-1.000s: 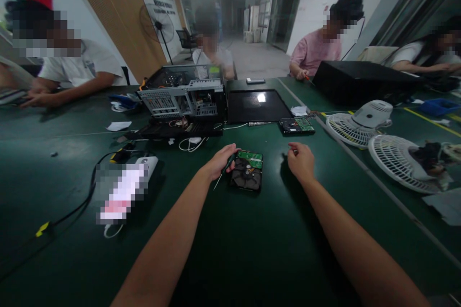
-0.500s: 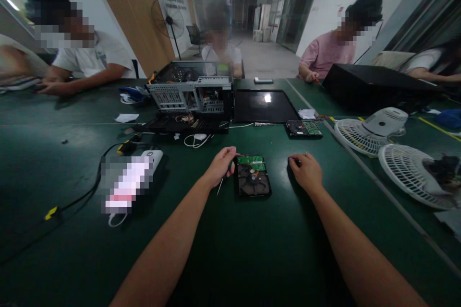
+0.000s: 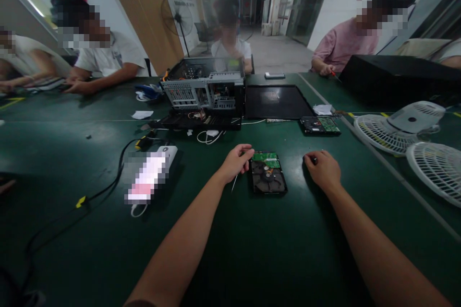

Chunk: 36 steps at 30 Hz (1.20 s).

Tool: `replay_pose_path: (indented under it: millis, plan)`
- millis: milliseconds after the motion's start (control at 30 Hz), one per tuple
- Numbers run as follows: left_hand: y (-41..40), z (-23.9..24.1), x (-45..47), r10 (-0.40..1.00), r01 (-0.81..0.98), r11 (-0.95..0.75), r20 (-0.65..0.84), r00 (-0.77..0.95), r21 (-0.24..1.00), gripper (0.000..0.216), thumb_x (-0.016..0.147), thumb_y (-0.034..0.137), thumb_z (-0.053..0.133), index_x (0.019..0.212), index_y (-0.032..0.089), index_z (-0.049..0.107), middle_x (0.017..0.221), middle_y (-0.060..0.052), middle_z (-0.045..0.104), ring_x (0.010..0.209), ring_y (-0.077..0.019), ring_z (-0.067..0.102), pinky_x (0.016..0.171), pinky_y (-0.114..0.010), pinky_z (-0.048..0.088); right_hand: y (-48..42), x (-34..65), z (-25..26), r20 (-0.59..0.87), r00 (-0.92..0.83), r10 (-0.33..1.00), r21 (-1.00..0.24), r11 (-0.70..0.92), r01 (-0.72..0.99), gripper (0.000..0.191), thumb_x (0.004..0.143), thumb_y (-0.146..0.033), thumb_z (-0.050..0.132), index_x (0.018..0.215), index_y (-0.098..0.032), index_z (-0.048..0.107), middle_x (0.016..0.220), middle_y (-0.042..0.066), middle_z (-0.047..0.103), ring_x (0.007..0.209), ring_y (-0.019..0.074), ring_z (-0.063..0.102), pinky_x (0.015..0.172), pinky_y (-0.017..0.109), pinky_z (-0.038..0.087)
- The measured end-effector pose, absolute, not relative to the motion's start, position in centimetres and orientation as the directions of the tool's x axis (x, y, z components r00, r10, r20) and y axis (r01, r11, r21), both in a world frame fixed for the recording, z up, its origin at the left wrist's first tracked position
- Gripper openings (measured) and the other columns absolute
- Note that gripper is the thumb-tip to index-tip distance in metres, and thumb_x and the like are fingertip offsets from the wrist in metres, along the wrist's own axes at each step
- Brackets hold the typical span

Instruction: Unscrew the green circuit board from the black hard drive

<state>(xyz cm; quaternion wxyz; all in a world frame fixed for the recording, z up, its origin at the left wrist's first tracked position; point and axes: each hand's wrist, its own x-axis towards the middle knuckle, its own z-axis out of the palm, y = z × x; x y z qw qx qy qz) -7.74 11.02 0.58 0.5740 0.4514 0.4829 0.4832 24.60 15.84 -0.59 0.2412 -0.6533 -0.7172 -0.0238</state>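
Observation:
A hard drive [image 3: 269, 180] lies on the green table, its green circuit board facing up at the far end. My left hand [image 3: 236, 162] is at the drive's upper left corner, fingertips at its edge. The same hand is closed around a thin screwdriver [image 3: 234, 183], whose metal shaft sticks out below the palm; the handle is mostly hidden. To the right of the drive, my right hand [image 3: 324, 169] rests on the table with fingers curled. Something small and dark shows between its fingers, too little to name.
Ahead stand an open computer case [image 3: 201, 91] and a black panel [image 3: 277, 100]. A second hard drive [image 3: 320, 125] lies beyond my right hand, with white fan parts [image 3: 382, 132] further right. A phone [image 3: 153, 172] and black cable [image 3: 111, 184] lie left. Several people sit around the table.
The whole view has shifted, so things appear further right. My left fingers have changed slightly at the drive's corner. The right hand stays closed beside the drive.

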Motion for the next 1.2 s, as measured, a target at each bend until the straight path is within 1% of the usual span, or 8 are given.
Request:
replay_pose_path:
  millis: [100,200,300,467,633,800,967,1200]
  plan:
    - [11.0,1.0,-8.6,0.98,-0.174,0.15,-0.124,0.156,0.973,0.046,0.087,0.024,0.076,0.13,0.019,0.06,0.116,-0.011,0.065,0.054,-0.0038,0.054,0.041,-0.018,0.037,15.8,24.4,-0.8,0.392,-0.075,0.917,-0.235,0.179,0.955,0.03,0.095,-0.039,0.05,0.096,-0.02,0.074,0.101,0.011,0.068,0.087,0.0252,0.063,0.073,0.038,0.046]
    - [11.2,1.2,-9.4,0.966,-0.282,0.2,-0.142,0.215,0.938,0.047,0.086,0.02,0.076,0.131,0.019,0.061,0.124,-0.014,0.064,0.055,-0.0026,0.05,0.042,-0.017,0.036,15.9,24.4,-0.9,0.378,-0.079,0.923,-0.228,0.175,0.958,0.031,0.096,-0.038,0.047,0.098,-0.019,0.072,0.104,0.012,0.066,0.089,0.0262,0.063,0.074,0.038,0.046]
    - [11.4,1.1,-9.8,0.96,-0.361,0.223,-0.138,0.245,0.906,0.044,0.088,0.019,0.075,0.13,0.018,0.062,0.13,-0.016,0.064,0.058,-0.0033,0.051,0.044,-0.016,0.037,15.9,24.5,-1.0,0.374,-0.052,0.926,-0.274,0.164,0.948,0.032,0.098,-0.039,0.045,0.101,-0.018,0.069,0.105,0.014,0.065,0.091,0.0276,0.062,0.077,0.04,0.048]
    - [11.4,1.0,-9.9,0.952,-0.401,0.257,-0.161,0.259,0.879,0.041,0.09,0.019,0.072,0.13,0.018,0.062,0.131,-0.018,0.065,0.06,-0.004,0.053,0.046,-0.016,0.041,16.0,24.9,-1.1,0.427,-0.022,0.904,-0.364,0.194,0.911,0.031,0.098,-0.038,0.044,0.103,-0.017,0.065,0.103,0.016,0.064,0.098,0.0296,0.061,0.087,0.042,0.048]
    - [11.5,1.1,-9.8,0.951,-0.413,0.281,-0.195,0.239,0.866,0.04,0.09,0.017,0.071,0.129,0.018,0.063,0.131,-0.018,0.065,0.061,-0.004,0.054,0.046,-0.014,0.043,16.0,25.1,-0.9,0.455,0.0,0.89,-0.419,0.214,0.883,0.029,0.097,-0.038,0.046,0.101,-0.018,0.065,0.099,0.016,0.066,0.099,0.0299,0.06,0.09,0.043,0.047]
    - [11.4,1.3,-9.8,0.949,-0.42,0.291,-0.203,0.242,0.859,0.039,0.09,0.017,0.071,0.128,0.017,0.064,0.132,-0.019,0.064,0.062,-0.0042,0.056,0.047,-0.014,0.045,15.2,24.1,-0.4,0.407,0.014,0.913,-0.489,0.205,0.848,0.031,0.097,-0.042,0.046,0.102,-0.018,0.065,0.099,0.015,0.066,0.092,0.0282,0.061,0.086,0.042,0.048]
    - [11.4,1.0,-9.9,0.952,-0.431,0.278,-0.185,0.246,0.859,0.038,0.091,0.018,0.071,0.129,0.017,0.063,0.131,-0.018,0.065,0.062,-0.004,0.056,0.048,-0.013,0.045,14.6,22.8,-0.5,0.398,-0.064,0.915,-0.486,0.27,0.831,0.03,0.097,-0.041,0.048,0.101,-0.018,0.066,0.099,0.014,0.069,0.084,0.026,0.063,0.082,0.041,0.049]
    - [11.5,0.9,-9.9,0.95,-0.422,0.278,-0.183,0.251,0.863,0.036,0.092,0.018,0.071,0.128,0.016,0.063,0.133,-0.019,0.065,0.062,-0.0043,0.057,0.048,-0.013,0.047,14.5,23.0,-0.5,0.321,0.036,0.946,-0.539,0.151,0.828,0.026,0.089,-0.044,0.059,0.088,-0.02,0.071,0.078,0.007,0.073,0.071,0.0235,0.066,0.077,0.038,0.05]
